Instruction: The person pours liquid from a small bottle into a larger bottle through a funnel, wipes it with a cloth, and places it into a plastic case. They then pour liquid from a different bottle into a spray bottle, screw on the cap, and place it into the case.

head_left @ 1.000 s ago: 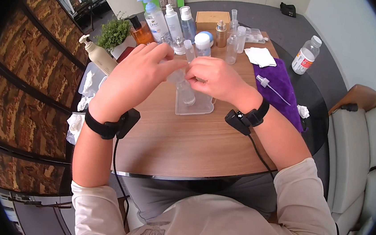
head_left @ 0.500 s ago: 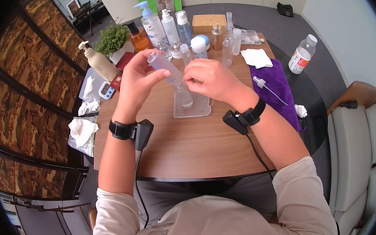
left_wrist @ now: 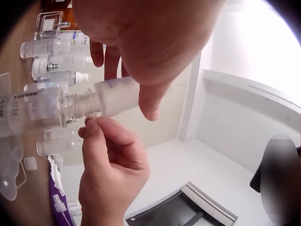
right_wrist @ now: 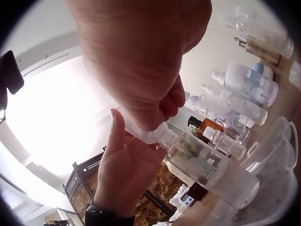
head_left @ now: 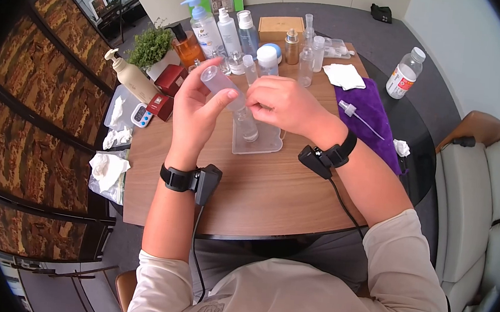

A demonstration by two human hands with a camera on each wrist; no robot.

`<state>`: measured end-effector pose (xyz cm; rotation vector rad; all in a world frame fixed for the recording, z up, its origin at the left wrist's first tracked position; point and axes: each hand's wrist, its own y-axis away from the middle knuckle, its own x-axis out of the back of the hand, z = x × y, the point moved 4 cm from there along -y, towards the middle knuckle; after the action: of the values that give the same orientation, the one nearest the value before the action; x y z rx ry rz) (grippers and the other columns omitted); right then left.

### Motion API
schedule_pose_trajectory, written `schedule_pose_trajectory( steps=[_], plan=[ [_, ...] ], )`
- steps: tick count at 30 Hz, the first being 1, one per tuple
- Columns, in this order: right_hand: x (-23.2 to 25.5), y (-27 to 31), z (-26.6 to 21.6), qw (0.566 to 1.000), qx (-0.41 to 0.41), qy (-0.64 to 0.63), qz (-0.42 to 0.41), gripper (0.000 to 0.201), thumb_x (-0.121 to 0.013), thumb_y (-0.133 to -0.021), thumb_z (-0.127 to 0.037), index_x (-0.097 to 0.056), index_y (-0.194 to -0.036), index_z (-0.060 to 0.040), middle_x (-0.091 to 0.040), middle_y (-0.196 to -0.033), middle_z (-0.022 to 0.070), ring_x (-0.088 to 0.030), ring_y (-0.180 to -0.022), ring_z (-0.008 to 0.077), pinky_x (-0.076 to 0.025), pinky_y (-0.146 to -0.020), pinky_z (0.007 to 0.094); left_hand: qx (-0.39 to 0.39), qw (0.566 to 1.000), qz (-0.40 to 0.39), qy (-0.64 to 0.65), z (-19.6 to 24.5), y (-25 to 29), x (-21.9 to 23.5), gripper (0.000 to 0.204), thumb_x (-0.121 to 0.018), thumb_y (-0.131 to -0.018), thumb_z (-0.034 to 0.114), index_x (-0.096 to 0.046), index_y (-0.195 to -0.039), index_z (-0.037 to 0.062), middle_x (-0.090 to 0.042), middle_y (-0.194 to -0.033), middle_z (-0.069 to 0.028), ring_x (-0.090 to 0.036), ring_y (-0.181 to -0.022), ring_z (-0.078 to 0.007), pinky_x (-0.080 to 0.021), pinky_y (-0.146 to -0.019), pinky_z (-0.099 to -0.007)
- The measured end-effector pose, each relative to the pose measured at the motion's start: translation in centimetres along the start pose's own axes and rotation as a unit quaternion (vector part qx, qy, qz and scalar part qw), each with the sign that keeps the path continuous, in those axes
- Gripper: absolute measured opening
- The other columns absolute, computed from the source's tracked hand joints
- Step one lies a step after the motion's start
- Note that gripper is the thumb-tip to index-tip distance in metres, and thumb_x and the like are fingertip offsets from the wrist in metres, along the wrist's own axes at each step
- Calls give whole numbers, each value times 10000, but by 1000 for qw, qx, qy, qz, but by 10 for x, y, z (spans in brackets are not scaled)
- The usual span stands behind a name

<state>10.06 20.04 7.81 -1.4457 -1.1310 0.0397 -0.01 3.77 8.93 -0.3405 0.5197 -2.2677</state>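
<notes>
A frosted tube-shaped container (head_left: 219,84) tilts mouth-down over an upright clear bottle (right_wrist: 214,172) with printed text. My left hand (head_left: 197,116) curls round the frosted container, thumb along its near side. At the join of the two necks, my right hand (head_left: 287,103) pinches with thumb and index finger, the other fingers curled in. The left wrist view shows the threaded neck (left_wrist: 75,107) of the clear bottle meeting the frosted one (left_wrist: 116,96). What exactly the right fingertips pinch is too small to tell. The clear bottle stands on a transparent tray (head_left: 257,149).
Pump bottles (head_left: 206,30), small clear bottles (head_left: 306,69) and a cardboard box (head_left: 281,25) line the back. Red boxes (head_left: 160,106), a timer (head_left: 141,115) and a plant (head_left: 152,46) are left. Right lie white tissue (head_left: 345,76), a purple cloth (head_left: 378,117) and a spray nozzle (head_left: 349,108).
My left hand has turned from palm-down over the container to gripping its side, and the wrist has swung right and nearer me. The right hand has stayed at the necks.
</notes>
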Motion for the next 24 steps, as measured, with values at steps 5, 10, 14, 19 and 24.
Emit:
schedule_pose_trajectory(
  steps=[5,10,14,19,24],
  plan=[
    [1,0,0,1000,2,-6,6,121,-761,-814,-10,-673,-893,-35,-727,-943,79,-713,-885,282,-572,-787,391,18,998,9,52,11,2,2,560,-809,-929,47,-575,-1434,-5,-671,-1229,-64,-632,-1136,-159,-519,-1006,-333],
    [0,0,1,1000,3,8,-1,131,-763,-808,-9,-670,-898,-34,-726,-945,79,-712,-884,285,-571,-783,390,-13,999,-6,-45,-6,2,6,601,-818,-918,39,-559,-1458,-7,-645,-1325,-89,-635,-1175,-170,-523,-1021,-341],
    [0,0,1,1000,3,8,0,129,-763,-807,-10,-673,-896,-34,-727,-945,81,-711,-882,288,-572,-782,389,-23,999,29,4,12,3,-1,546,-814,-921,20,-575,-1409,-36,-662,-1302,-97,-647,-1174,-171,-538,-1003,-335],
    [-1,1,2,1000,6,-2,5,109,-758,-810,-10,-681,-887,-26,-732,-949,85,-712,-877,288,-573,-776,387,0,1000,17,9,2,6,4,495,-760,-962,16,-569,-1416,-34,-699,-1317,-125,-663,-1167,-167,-529,-1020,-319],
    [-1,0,2,1000,4,-8,3,99,-749,-815,-32,-669,-872,-25,-708,-903,94,-701,-862,303,-573,-768,401,-6,998,47,46,4,6,4,490,-775,-951,-1,-573,-1394,-55,-709,-1225,-99,-677,-1128,-169,-550,-972,-325]
  ],
)
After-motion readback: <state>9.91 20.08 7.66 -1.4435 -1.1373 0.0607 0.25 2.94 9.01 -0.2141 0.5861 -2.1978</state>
